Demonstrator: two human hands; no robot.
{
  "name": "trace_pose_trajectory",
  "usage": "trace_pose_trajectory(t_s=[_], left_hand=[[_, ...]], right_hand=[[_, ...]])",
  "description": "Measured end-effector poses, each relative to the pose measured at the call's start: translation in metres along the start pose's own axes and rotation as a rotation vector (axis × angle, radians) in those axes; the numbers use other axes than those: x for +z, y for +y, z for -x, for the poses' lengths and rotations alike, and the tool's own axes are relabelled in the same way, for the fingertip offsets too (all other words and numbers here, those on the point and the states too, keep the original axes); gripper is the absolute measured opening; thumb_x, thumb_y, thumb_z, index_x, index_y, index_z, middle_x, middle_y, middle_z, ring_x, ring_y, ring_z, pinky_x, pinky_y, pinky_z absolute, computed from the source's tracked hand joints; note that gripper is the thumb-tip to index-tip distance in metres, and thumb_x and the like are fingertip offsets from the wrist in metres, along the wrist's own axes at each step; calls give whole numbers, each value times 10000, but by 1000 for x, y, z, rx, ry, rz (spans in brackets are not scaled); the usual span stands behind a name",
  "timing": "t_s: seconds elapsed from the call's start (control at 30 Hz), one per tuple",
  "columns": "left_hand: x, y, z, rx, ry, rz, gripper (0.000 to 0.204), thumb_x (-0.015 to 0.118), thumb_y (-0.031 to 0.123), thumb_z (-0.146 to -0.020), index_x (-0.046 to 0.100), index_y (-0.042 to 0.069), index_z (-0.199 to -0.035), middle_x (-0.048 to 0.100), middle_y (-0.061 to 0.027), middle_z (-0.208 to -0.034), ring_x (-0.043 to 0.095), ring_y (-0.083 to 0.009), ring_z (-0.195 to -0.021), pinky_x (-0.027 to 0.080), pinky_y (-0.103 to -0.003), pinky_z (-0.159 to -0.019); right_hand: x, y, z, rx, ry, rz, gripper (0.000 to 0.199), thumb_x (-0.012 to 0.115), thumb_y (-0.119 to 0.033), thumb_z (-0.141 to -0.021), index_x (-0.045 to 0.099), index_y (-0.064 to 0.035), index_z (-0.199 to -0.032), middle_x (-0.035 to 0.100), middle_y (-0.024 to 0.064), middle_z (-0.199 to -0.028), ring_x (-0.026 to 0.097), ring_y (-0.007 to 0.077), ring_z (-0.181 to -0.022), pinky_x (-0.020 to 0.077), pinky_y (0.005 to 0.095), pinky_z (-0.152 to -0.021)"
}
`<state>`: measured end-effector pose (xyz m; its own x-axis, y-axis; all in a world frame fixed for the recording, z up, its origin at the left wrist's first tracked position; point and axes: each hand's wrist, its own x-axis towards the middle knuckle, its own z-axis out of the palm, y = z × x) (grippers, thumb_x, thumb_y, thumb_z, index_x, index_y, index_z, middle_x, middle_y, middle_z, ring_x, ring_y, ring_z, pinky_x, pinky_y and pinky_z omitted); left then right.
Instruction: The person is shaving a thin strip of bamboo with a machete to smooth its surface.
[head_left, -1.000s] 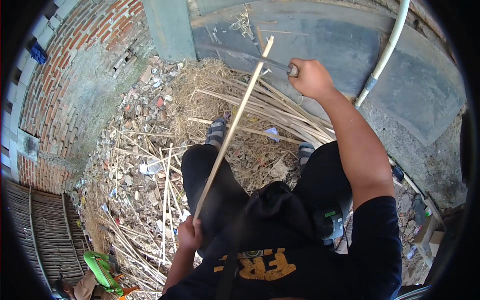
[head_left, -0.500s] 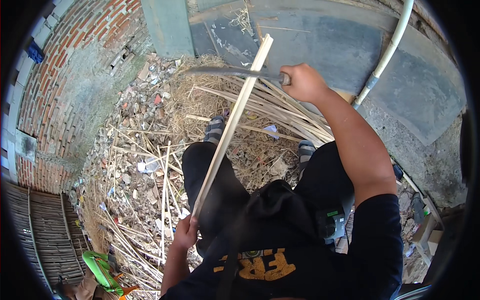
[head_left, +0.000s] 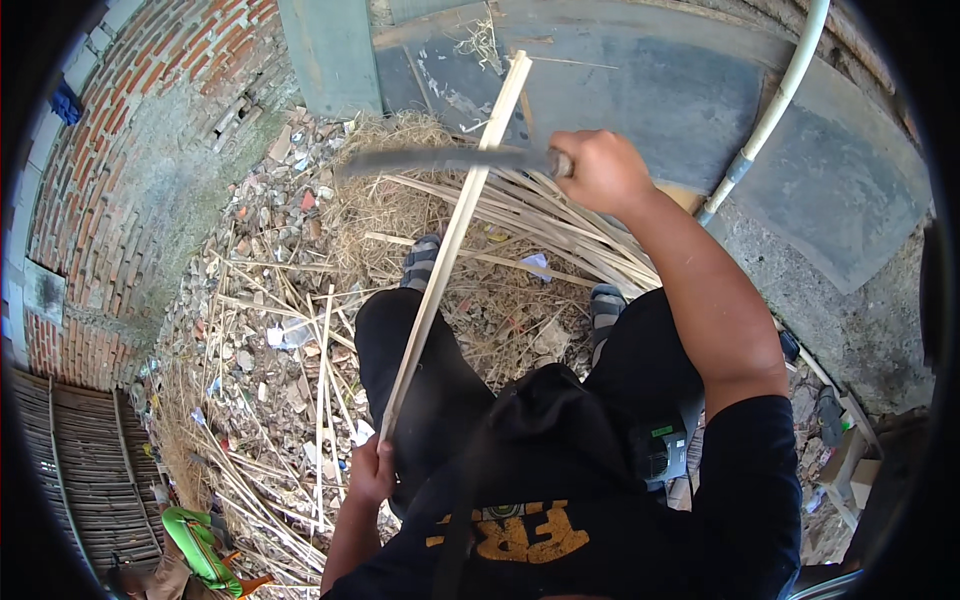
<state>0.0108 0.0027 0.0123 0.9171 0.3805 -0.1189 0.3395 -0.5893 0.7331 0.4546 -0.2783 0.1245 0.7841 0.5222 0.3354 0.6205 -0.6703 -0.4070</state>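
Observation:
My left hand (head_left: 372, 470) is closed around the lower end of a long, pale bamboo strip (head_left: 440, 275), which slants up and away past my knee. Near the strip's far end, a machete (head_left: 420, 161) lies across it, its dark blade blurred by motion. My right hand (head_left: 603, 170) is wrapped round the machete's handle. The blade appears to meet the strip, its tip pointing left. A lengthwise split or groove runs along the strip's upper part.
A pile of bamboo strips (head_left: 560, 225) lies beyond my feet beside dry shavings (head_left: 400, 150). More strips (head_left: 325, 400) are scattered on rubble to the left. A brick wall (head_left: 120, 180) stands left, grey panels (head_left: 640, 95) ahead. Another person in green (head_left: 197, 545) is at lower left.
The machete has moved down along the bamboo strip, toward me, and slightly left. The strip's far end has shifted up and left. Both hands keep their hold.

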Motion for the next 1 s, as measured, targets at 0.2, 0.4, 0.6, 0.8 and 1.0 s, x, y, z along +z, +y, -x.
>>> trace_pose_trajectory(t_s=[0.2, 0.4, 0.6, 0.8, 1.0], left_hand=[[6, -5, 1, 2, 29, -78, 522, 431, 448, -1032, 591, -18, -859, 540, -145, -567, 574, -302, -521, 429, -410, -521], [6, 16, 3, -20, 48, -148, 479, 441, 414, -1026, 597, -9, -864, 571, -205, -602, 616, -432, -592, 459, -458, -552], [5, 12, 6, 10, 70, -184, 459, 458, 406, -1018, 627, -10, -922, 605, -224, -648, 631, -437, -622, 469, -467, -566], [11, 3, 4, 18, 142, -281, 409, 481, 371, -1009, 600, 7, -862, 594, -235, -651, 614, -476, -643, 471, -489, -575], [0, 9, 7, 59, 78, -238, 457, 480, 390, -1017, 539, 2, -784, 553, -233, -599, 588, -473, -598, 438, -487, -536]], right_hand=[[8, -20, -2, -388, -151, 277, 301, 675, -185, -764, 708, -117, -1056, 731, 154, -887, 697, 356, -807, 564, 468, -771], [4, 10, -6, 59, 13, 26, 240, 685, -163, -765, 717, -133, -1000, 735, 113, -846, 708, 325, -797, 571, 456, -756], [-9, -16, 8, -379, -124, 192, 228, 675, -146, -774, 713, -130, -999, 734, 123, -855, 712, 321, -827, 573, 443, -763], [-7, 21, -12, 287, 73, -47, 261, 640, -165, -785, 697, -121, -1036, 722, 177, -940, 687, 377, -884, 555, 472, -807], [-12, 23, 2, -158, 20, 84, 268, 685, -165, -731, 698, -155, -998, 720, 133, -873, 686, 369, -831, 553, 477, -752]])
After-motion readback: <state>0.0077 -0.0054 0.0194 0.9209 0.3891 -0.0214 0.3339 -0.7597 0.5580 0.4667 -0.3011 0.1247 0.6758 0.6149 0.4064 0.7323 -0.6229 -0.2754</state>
